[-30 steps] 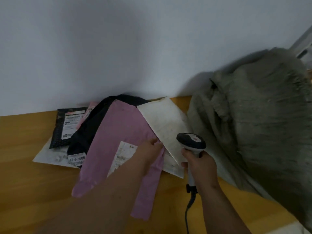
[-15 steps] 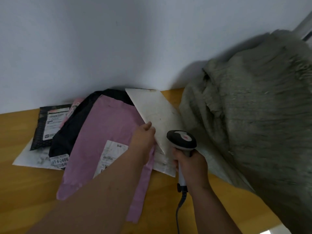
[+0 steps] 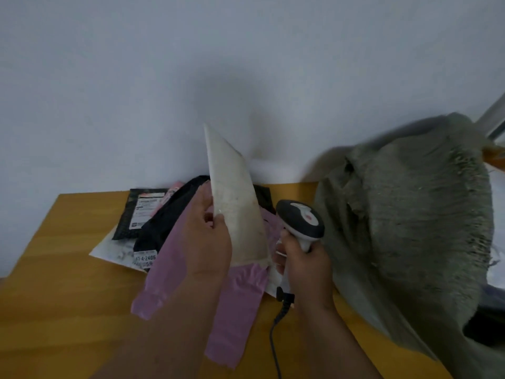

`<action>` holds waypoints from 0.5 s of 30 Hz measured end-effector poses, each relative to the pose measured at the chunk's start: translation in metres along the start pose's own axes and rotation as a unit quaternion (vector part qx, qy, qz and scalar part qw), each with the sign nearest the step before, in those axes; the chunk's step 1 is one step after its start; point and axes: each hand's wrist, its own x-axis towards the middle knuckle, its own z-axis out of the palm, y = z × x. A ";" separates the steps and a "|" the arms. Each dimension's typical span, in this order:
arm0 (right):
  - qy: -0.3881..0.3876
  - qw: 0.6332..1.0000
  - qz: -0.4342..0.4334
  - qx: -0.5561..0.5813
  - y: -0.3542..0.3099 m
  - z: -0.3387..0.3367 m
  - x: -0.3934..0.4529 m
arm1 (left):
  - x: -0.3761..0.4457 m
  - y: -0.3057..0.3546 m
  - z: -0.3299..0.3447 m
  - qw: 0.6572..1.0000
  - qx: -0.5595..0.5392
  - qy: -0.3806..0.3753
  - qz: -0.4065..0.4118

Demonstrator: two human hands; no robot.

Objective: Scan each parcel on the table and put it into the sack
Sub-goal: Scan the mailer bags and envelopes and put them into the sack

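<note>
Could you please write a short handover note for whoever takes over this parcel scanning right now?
Left hand grips the white parcel, tilted up off the pile. Right hand grips the scanner beside it. The pink parcel, black parcels and another white one lie stacked on the table. The grey sack stands to the right. Whether the lifted parcel has been scanned can't be told. Left: sack it once scanned, then the rest.

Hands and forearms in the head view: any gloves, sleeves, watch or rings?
Both are bare. The left hand and right hand wear no gloves, and no ring shows on the visible fingers. Both forearms are uncovered to the frame's bottom edge: no sleeves, watch or wristband in view.
</note>
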 end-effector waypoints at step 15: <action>-0.025 0.996 -0.001 0.090 -0.036 0.038 -0.075 | -0.066 0.008 -0.052 0.982 0.001 -0.186 0.017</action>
